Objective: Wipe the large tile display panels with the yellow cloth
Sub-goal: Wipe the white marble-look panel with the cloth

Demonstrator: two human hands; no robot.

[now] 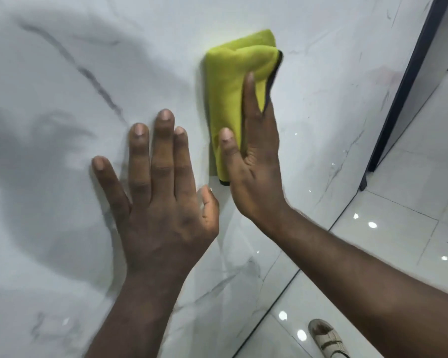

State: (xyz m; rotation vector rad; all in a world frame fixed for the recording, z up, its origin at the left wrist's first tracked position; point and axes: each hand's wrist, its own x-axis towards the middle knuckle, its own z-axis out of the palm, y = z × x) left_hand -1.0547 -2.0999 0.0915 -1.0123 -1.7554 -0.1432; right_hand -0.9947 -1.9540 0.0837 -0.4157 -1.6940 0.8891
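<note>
A large white marble-look tile panel with grey veins fills most of the view. A folded yellow cloth with a dark edge lies flat against the panel near the top centre. My right hand presses the cloth to the panel with straight fingers, the thumb lying over its lower part. My left hand rests flat on the bare panel just left of the cloth, fingers spread and straight, holding nothing.
A dark metal frame post stands at the right beside another glossy panel. A shiny white tiled floor with light reflections lies below. A pale shoe shows at the bottom right.
</note>
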